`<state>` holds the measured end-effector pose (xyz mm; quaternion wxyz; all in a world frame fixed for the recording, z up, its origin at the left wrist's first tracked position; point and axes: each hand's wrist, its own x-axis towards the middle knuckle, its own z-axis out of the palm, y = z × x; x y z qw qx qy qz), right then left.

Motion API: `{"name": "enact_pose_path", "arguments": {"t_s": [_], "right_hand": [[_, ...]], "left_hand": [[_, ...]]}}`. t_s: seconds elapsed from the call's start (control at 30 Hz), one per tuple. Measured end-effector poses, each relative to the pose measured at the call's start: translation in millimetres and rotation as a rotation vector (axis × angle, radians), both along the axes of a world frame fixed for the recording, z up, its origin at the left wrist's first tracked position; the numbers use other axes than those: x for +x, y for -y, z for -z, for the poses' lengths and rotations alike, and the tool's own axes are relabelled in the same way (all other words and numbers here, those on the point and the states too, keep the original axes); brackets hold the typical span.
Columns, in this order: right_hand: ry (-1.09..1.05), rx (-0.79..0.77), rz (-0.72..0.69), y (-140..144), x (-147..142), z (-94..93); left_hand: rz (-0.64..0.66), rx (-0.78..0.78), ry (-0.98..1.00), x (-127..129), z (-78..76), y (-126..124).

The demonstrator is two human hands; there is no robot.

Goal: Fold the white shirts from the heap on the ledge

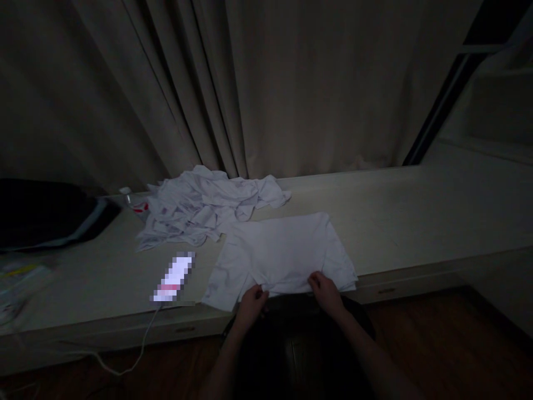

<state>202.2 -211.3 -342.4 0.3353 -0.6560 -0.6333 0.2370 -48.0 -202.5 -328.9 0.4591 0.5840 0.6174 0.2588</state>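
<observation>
A white shirt [287, 244] lies spread on the pale counter, its body doubled over and its short sleeves pointing out to either side. My left hand [252, 303] pinches the shirt's near edge toward the left. At the right part of that same edge, my right hand [325, 290] grips the cloth between thumb and fingers. The fabric between the two hands is drawn fairly straight, with small creases by the left hand. Behind and to the left is a crumpled heap of white cloth [200, 203], close against the shirt's far left corner.
A lit phone [172, 278] with a white cable [141, 347] lies left of the shirt. A clear bottle [133, 203] stands by the heap. Dark fabric or a bag [54, 214] sits far left. Curtains [325, 89] hang behind the counter [416, 216].
</observation>
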Motion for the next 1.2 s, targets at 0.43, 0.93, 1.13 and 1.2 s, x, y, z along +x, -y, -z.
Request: {"name": "enact_pose_path", "arguments": {"t_s": [0.43, 0.93, 1.13, 1.2], "right_hand": [[0.068, 0.031, 0.004, -0.3, -6.2, 1.5], [-0.141, 0.001, 0.275, 17.5, -4.4, -3.5], [-0.093, -0.117, 0.295, 13.6, 8.7, -3.3], [-0.125, -0.131, 0.286, 10.8, 7.3, -1.4]], "left_hand": [[0.035, 0.066, -0.134, 5.9, -1.9, 3.8], [-0.003, 0.131, -0.242, 4.2, -7.1, 8.3], [-0.028, 0.108, -0.22, 4.0, -6.4, 4.3], [-0.038, 0.099, -0.22, 5.6, -5.7, 2.2]]}}
